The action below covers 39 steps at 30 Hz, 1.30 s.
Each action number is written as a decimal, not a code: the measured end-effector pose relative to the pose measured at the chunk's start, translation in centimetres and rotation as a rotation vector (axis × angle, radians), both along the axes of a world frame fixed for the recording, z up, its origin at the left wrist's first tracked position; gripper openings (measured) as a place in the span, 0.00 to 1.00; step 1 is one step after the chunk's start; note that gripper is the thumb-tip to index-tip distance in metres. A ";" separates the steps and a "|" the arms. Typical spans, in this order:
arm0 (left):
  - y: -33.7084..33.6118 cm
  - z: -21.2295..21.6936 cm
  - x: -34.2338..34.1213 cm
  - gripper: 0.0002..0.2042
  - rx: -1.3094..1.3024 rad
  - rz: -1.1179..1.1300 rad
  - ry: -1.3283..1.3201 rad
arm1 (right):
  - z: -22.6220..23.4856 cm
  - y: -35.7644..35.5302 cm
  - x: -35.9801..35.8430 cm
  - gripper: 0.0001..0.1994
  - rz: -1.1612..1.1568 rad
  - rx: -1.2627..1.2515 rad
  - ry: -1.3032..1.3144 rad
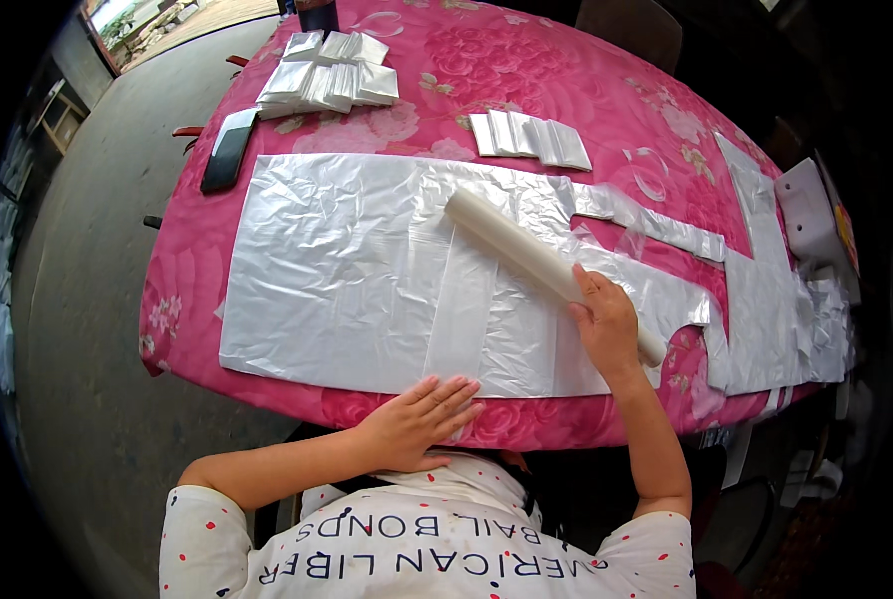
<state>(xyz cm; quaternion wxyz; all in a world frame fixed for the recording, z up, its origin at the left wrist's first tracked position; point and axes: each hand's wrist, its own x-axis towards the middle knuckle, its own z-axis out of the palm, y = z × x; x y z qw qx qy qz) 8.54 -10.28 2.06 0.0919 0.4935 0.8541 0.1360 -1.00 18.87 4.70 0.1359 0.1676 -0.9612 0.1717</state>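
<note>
A flat stack of silvery-white plastic vest bags [317, 260] lies across the table, its cut-out handles pointing right. On top of it, slanting from upper left to lower right, rests a long off-white tube [511, 245]. My right hand [608, 324] is closed around the tube's lower right part, the thumb and fingers showing along its upper side. My left hand [422, 424] lies flat at the near table edge, fingers stretched out, the tips touching the bags' near edge. A narrow pale strip of film [458, 309] lies on the bags between the hands.
A pink flowered cloth [486, 60] covers the table. Folded plastic packets [332, 78] are piled at far left, with a smaller row of packets [531, 140] at far middle. A phone [229, 150] lies at the left edge. More bags [766, 319] and a white box [808, 210] are at right.
</note>
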 end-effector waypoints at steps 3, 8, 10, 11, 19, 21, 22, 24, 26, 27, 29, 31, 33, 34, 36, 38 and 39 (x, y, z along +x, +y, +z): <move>-0.7 -0.4 -1.4 0.38 0.067 -0.167 -0.064 | 0.2 3.8 -1.3 0.26 -0.249 -0.010 0.047; -1.0 0.5 -2.9 0.36 0.000 -0.194 -0.026 | 1.9 0.1 1.8 0.27 0.043 -0.163 -0.070; -0.4 0.0 -1.6 0.32 -0.039 -0.157 0.062 | 2.4 -3.0 3.6 0.26 0.235 -0.111 -0.116; -0.1 -0.2 -0.9 0.29 -0.066 -0.149 0.136 | 1.9 -4.2 4.4 0.25 0.332 -0.075 -0.120; 0.5 -1.5 1.1 0.25 -0.054 -0.087 0.260 | 0.2 -8.2 -0.9 0.24 0.407 -0.083 0.036; 0.5 -1.4 0.9 0.25 -0.048 -0.097 0.262 | -0.4 -8.3 -4.4 0.23 0.354 -0.071 0.087; 0.5 -1.2 0.8 0.25 -0.044 -0.097 0.258 | -0.8 -8.5 -6.2 0.23 0.335 -0.077 0.100; 0.3 -1.0 0.7 0.25 0.013 -0.113 0.215 | -0.8 -8.9 -8.9 0.23 0.310 -0.084 0.131; -0.1 -1.0 0.4 0.25 0.113 -0.138 0.140 | -0.6 -9.2 -9.4 0.24 0.303 -0.127 0.113; -0.5 -0.8 0.2 0.25 0.104 -0.140 0.119 | -0.3 -9.6 -9.0 0.24 0.312 -0.168 0.107; -1.0 -0.2 -0.2 0.25 0.094 -0.159 0.084 | 0.2 -9.3 -7.0 0.25 0.368 -0.216 0.063; -1.6 -0.3 -0.3 0.24 0.117 -0.154 0.031 | 0.4 -8.8 -3.5 0.26 0.535 -0.247 -0.184; -2.0 -0.3 -0.4 0.22 0.193 -0.152 -0.006 | -0.3 -8.4 -0.4 0.26 0.724 -0.203 -0.340; -2.1 -0.5 -0.5 0.21 0.258 -0.150 -0.027 | -0.4 -8.4 0.9 0.26 0.736 -0.185 -0.342; -2.1 -0.6 -0.8 0.20 0.386 -0.150 -0.066 | 0.0 -8.4 3.1 0.26 0.756 -0.148 -0.342; -2.0 0.2 -1.2 0.20 0.491 -0.141 -0.034 | -0.5 -8.2 4.0 0.26 0.706 -0.158 -0.301; -2.1 0.5 -1.4 0.20 0.516 -0.125 -0.011 | -0.8 -8.2 4.4 0.26 0.663 -0.168 -0.272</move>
